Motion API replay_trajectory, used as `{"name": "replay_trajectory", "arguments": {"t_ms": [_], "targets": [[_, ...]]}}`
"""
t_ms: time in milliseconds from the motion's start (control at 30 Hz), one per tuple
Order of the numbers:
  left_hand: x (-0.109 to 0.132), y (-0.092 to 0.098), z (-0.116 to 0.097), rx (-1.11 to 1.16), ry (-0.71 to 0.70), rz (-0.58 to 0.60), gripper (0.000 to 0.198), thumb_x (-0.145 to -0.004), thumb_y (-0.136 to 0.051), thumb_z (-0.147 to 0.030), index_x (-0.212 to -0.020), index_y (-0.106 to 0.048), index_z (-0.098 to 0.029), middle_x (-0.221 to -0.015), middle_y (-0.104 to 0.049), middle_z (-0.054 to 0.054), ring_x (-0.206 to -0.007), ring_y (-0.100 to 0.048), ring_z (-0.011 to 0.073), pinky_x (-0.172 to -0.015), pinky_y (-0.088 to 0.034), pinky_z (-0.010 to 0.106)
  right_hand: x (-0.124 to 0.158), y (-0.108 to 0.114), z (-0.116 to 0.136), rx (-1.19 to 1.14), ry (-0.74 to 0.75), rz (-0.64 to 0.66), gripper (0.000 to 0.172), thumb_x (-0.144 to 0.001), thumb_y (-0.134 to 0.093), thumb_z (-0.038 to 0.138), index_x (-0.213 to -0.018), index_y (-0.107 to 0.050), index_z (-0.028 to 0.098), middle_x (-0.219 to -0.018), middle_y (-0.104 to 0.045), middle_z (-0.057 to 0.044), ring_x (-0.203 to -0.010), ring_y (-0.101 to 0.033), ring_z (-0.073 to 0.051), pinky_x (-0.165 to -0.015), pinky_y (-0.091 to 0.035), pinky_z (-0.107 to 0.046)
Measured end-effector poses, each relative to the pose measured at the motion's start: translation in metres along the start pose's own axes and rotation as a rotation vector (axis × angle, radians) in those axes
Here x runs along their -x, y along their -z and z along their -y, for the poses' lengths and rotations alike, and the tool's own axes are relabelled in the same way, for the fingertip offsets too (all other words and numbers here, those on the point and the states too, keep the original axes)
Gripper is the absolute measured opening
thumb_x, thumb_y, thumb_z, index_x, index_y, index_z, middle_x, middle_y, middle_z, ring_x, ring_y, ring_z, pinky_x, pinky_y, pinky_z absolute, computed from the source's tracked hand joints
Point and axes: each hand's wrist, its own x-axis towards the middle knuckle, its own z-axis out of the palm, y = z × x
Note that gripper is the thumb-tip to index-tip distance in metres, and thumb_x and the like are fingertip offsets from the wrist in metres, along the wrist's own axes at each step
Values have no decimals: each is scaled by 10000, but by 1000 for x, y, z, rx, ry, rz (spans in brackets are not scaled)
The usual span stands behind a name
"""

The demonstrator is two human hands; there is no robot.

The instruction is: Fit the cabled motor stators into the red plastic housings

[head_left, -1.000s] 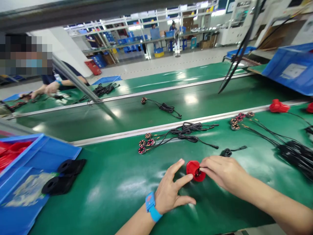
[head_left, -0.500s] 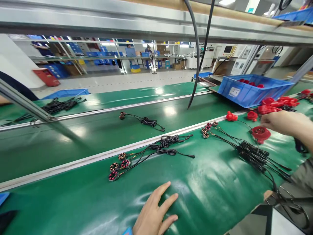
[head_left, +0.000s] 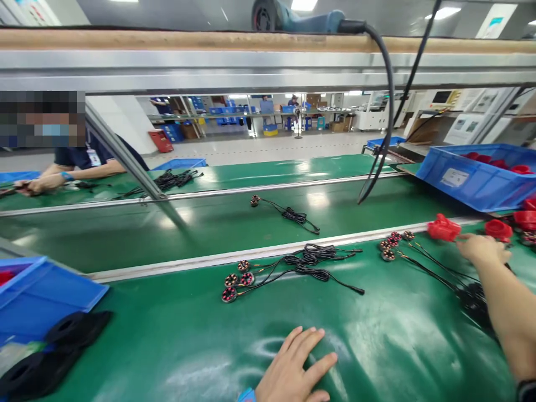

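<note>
My left hand (head_left: 295,365) lies palm down on the green mat (head_left: 167,335), fingers spread, with nothing in it. Beyond it lie several small round motors (head_left: 229,294) with copper windings and bundled black cables (head_left: 316,254). My right hand (head_left: 483,250) reaches out at the right, its fingers closed at the edge of a blurred red plastic part (head_left: 444,228). Another red housing (head_left: 498,230) sits just behind that hand. More motors (head_left: 388,254) lie left of it, and their black cable bundle (head_left: 475,304) is partly hidden under my forearm.
A blue bin (head_left: 464,176) with red parts stands at back right; another blue bin (head_left: 54,296) is at left beside black pieces (head_left: 77,329). One wired motor (head_left: 254,201) lies on the middle strip. A black cable (head_left: 389,100) hangs from the shelf. A co-worker's hands (head_left: 46,183) handle something across.
The view has swung left, bringing the left bin and the co-worker into sight. My right hand has moved with the red part toward the other red pieces near the white rail. My left hand stays spread.
</note>
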Motion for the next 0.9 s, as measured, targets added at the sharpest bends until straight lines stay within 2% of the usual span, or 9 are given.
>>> {"name": "replay_trajectory", "arguments": {"t_ms": [100, 167, 233, 333, 433, 500, 567, 667, 900], "targets": [[-1, -1, -1, -30, 14, -12, 569, -945, -447, -638, -1405, -458, -304, -1426, -461, 99, -1342, -410, 261, -1059, -455, 469, 1, -6, 42, 5, -26, -82, 397, -852, -504, 380, -1075, -731, 141, -1117, -613, -286, -964, -563, -398, -693, -367, -487], [-1, -2, -2, -40, 23, 1, 588, -934, -455, -654, -1419, -440, -321, -1429, -458, 81, -1370, -373, 260, -1071, -443, 470, 8, -7, 93, -141, 218, -81, 485, -876, -437, 448, -1169, -671, 142, -1156, -610, -240, -1057, -532, -398, -781, -390, -490], [1, -4, -2, -52, 27, 16, 639, -907, -493, -674, -1436, -416, -322, -1434, -454, 77, -1379, -359, 266, -1083, -431, 469, 20, -9, 158, -322, 495, 3, 562, -857, -443, 544, -1147, -649, 109, -1112, -625, -230, -1067, -533, -390, -865, -400, -489], [4, -10, -4, -76, 30, -9, 663, -891, -565, -646, -1449, -393, -332, -1441, -451, 72, -1376, -362, 275, -1099, -413, 472, 43, -23, 260, -440, 758, 136, 531, -809, -518, 629, -1150, -610, 233, -1214, -618, -82, -1164, -517, -288, -1006, -380, -396], [6, -19, -5, -132, 53, -60, 540, -936, -604, -492, -1427, -409, -382, -1442, -454, 36, -1379, -365, 261, -1111, -396, 462, 60, -46, 341, -549, 820, 288, 517, -746, -615, 568, -1133, -577, 228, -1312, -544, -99, -1240, -465, -305, -1031, -375, -427], [6, -24, -4, -183, 79, -126, 470, -955, -597, -437, -1397, -437, -421, -1429, -470, 4, -1374, -378, 244, -1117, -387, 445, 65, -61, 377, -570, 802, 327, 479, -698, -658, 500, -1075, -572, 217, -1261, -561, -112, -1214, -482, -322, -986, -412, -443], [5, -27, -2, -239, 95, -179, 427, -965, -571, -472, -1375, -453, -454, -1416, -487, -24, -1363, -397, 224, -1120, -383, 426, 65, -72, 398, -582, 756, 360, 420, -674, -658, 426, -1015, -558, 203, -1125, -609, -114, -1099, -547, -323, -903, -457, -443], [2, -25, 1, -302, 87, -169, 401, -968, -541, -522, -1360, -461, -487, -1406, -500, -51, -1345, -420, 205, -1114, -393, 410, 66, -79, 409, -598, 681, 374, 300, -684, -586, 334, -937, -521, 187, -976, -619, -115, -915, -591, -297, -797, -475, -421], [1, -20, -2, -187, 115, -178, 363, -964, -558, -486, -1322, -512, -450, -1372, -531, -38, -1355, -407, 210, -1127, -375, 426, 93, -55, 386, -730, 825, 450, 256, -715, -542, 354, -929, -489, 223, -924, -624, -26, -771, -563, -190, -737, -444, -307]]}}
